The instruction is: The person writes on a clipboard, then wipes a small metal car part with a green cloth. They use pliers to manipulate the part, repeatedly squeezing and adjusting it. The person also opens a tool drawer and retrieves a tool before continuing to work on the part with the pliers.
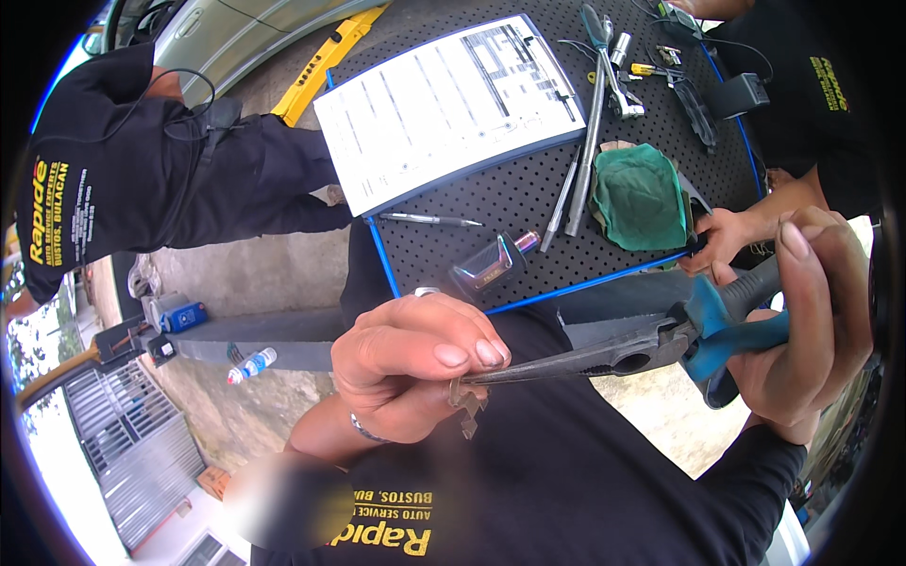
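While right hand [812, 321] grips, pliers [604, 357] lie horizontal, tips pointing left.

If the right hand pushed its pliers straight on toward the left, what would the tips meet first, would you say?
Most likely the small metal clip pinched in the left hand; the pliers held by the right hand already seem to touch it.

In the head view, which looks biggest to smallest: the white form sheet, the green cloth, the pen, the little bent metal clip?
1. White form sheet
2. Green cloth
3. Pen
4. Bent metal clip: smallest-looking, though nearest the camera.
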